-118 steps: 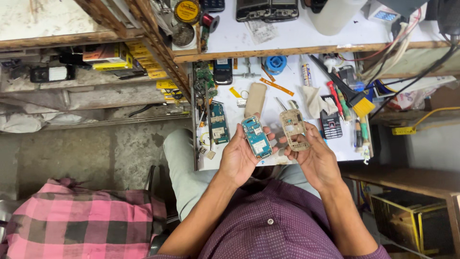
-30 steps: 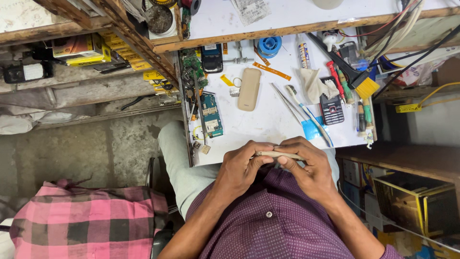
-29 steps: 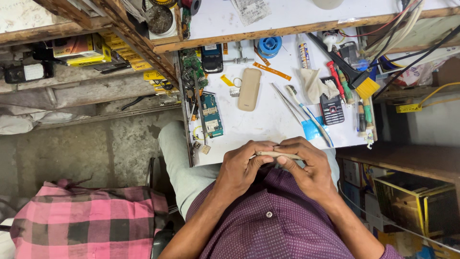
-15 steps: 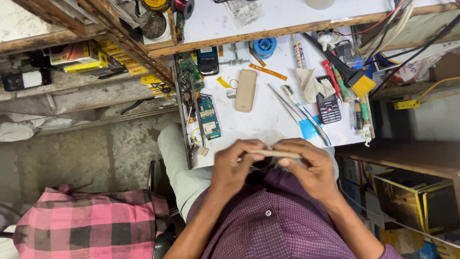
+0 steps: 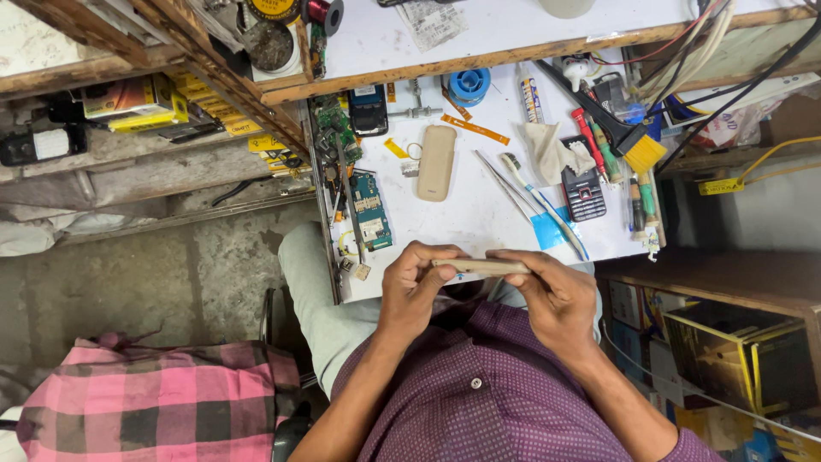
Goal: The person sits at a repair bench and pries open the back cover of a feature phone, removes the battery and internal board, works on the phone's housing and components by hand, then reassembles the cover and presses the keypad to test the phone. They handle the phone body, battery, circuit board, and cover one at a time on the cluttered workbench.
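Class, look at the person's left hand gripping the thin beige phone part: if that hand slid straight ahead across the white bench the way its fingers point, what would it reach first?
Probably the green circuit board, which lies just beyond the left hand; depth is hard to judge.

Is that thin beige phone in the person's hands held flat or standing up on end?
Flat. The thin beige phone lies edge-on, level, pinched between left hand and right hand.
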Available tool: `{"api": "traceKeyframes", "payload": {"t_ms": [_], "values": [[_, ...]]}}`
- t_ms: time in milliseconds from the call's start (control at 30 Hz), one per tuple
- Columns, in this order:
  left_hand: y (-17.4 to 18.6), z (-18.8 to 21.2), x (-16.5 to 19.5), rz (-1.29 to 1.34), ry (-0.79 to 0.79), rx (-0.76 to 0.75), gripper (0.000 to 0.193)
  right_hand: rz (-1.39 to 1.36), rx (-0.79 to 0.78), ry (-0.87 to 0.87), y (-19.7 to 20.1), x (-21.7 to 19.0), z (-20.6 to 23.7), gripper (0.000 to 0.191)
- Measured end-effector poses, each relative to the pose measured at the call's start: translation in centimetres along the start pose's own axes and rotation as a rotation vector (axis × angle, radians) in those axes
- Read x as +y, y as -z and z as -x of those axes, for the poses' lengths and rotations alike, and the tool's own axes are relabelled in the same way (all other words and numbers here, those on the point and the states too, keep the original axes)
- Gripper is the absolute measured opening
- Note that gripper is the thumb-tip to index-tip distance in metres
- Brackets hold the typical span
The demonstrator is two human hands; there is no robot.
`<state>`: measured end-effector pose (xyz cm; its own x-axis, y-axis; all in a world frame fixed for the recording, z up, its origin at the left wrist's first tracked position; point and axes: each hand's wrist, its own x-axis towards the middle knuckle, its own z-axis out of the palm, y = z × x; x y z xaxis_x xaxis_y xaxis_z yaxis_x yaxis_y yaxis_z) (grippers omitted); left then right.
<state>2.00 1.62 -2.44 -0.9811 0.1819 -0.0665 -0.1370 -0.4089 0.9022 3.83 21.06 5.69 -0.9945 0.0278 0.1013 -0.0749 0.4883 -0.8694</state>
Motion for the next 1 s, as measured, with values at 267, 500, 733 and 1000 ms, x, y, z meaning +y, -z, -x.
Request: {"api": "traceKeyframes", "payload": {"t_ms": [267,500,733,1000], "values": [[-1.6,-0.2,1.6,-0.492,0.093,-0.119,0.028,-0.374,0.075,-0.177,-0.9,1.6,-0.9,0.026],[-2.1,-0.2,-0.1,-0.218,0.183,0.000,0.020,-0.436,-0.016,-0.225,-1.6,2.5,-1.8,0.033],[-1.9,-1.1,-1.6,0.227,0.136,0.031,0.023,-0.507,-0.080,-0.305,-3.8,2.5,-0.5,0.044],[-1.3,-1.2,4.9,-0.330,-0.097,0.057,0.051,0.167,-0.111,0.094,0.5,-0.3,-2.2,0.031]]}}
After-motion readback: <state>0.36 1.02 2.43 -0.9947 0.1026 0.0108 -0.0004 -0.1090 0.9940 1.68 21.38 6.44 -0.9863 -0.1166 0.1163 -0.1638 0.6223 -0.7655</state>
